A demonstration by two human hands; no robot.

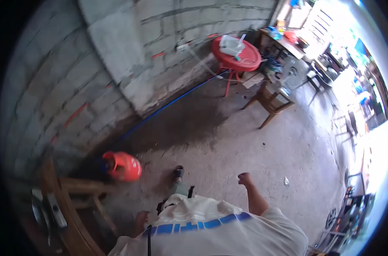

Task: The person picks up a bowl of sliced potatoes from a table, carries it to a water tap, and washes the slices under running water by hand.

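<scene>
My right hand (246, 179) hangs out in front of my white shirt (228, 237), over the concrete floor. Its fingers look curled in, and nothing shows in them. Low by my left side, my left hand (142, 216) is blurred and its fingers cannot be made out. The nearest thing to it is a wooden bench or table frame (74, 213) at the lower left. Beyond that frame, a red gas cylinder (129, 166) is on the floor near the block wall. One dark shoe (178, 171) shows below me.
A red round table (250, 63) by the wall bears a white container (230, 46). A wooden chair or stool (264, 103) and a fan (293, 73) stand near it. A blue pipe (172, 103) runs along the wall's foot. Clutter and racks line the bright right side.
</scene>
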